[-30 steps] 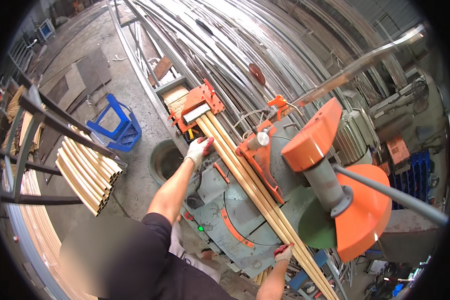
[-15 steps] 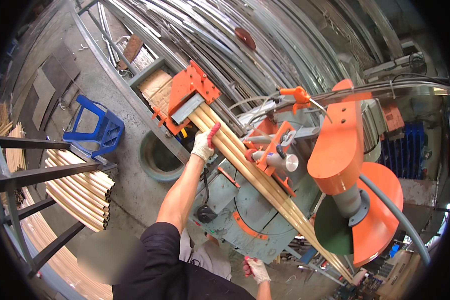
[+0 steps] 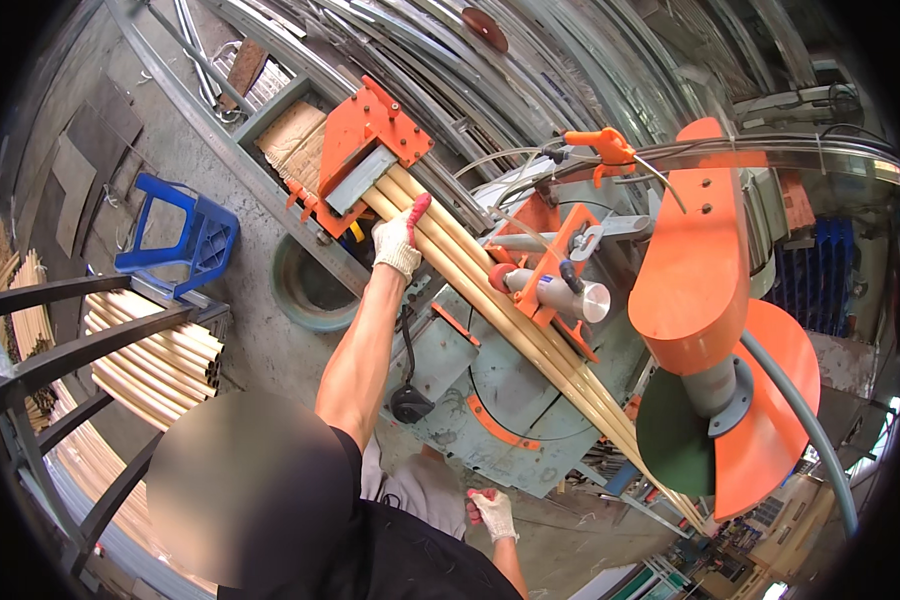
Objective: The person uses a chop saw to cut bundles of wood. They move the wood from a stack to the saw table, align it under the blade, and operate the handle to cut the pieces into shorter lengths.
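Note:
A bundle of several beige tubes (image 3: 490, 300) slants across a grey-green machine bed (image 3: 510, 400). Their upper-left ends meet a grey metal bar (image 3: 361, 181) on an orange bracket (image 3: 370, 130). My left hand (image 3: 398, 243), in a white glove with red-coated fingers, grips the near side of the bundle close to that bar. Its thumb lies on top, and the other fingers are mostly hidden. Lower down, my right hand (image 3: 493, 512), gloved alike, hangs before grey trousers with its fingers curled in; nothing shows in it.
A clamp with a silver cylinder (image 3: 575, 297) stands over the tubes. Right of it is a saw with an orange guard (image 3: 685, 270) and a dark green disc (image 3: 675, 432). At left are a blue stool (image 3: 208, 245) and a rack of tubes (image 3: 155, 350). Metal profiles (image 3: 590, 90) lie behind.
The view has shifted, so the bracket and tubes sit higher in the picture. My left hand stays on the tubes near the bar. My right hand has moved slightly up and left, fingers still curled.

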Available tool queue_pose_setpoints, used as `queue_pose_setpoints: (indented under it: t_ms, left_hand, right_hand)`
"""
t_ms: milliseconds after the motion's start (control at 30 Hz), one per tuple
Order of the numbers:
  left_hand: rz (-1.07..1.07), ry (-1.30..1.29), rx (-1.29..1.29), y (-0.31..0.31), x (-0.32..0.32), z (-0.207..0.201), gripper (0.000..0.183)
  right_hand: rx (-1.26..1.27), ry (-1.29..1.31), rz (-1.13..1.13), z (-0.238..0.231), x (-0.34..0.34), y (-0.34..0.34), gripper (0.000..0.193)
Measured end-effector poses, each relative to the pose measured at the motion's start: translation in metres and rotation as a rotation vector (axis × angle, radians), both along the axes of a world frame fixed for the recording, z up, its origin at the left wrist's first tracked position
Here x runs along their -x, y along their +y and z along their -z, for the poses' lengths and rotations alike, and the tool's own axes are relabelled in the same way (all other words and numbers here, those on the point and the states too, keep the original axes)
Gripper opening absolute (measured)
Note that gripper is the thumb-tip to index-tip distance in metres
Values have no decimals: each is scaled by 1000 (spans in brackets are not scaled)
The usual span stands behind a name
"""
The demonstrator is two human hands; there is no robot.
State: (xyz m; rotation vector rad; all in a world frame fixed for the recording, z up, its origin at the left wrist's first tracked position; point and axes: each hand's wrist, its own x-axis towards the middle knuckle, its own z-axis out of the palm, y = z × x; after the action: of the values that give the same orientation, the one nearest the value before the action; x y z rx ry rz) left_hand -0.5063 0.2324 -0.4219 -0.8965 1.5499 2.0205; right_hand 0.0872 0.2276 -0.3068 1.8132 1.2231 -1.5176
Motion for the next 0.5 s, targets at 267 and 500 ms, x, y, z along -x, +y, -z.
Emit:
queue_pose_setpoints:
  t_ms: [267,500]
  left_hand:
    - [23,10,-743,-5,-14,35,62]
    - [109,9,-809,5,9,24,45]
  right_hand:
    - [-79,51,-211,37,-12,-16,24]
    - [-196,-50,-177,59,22,-22,43]
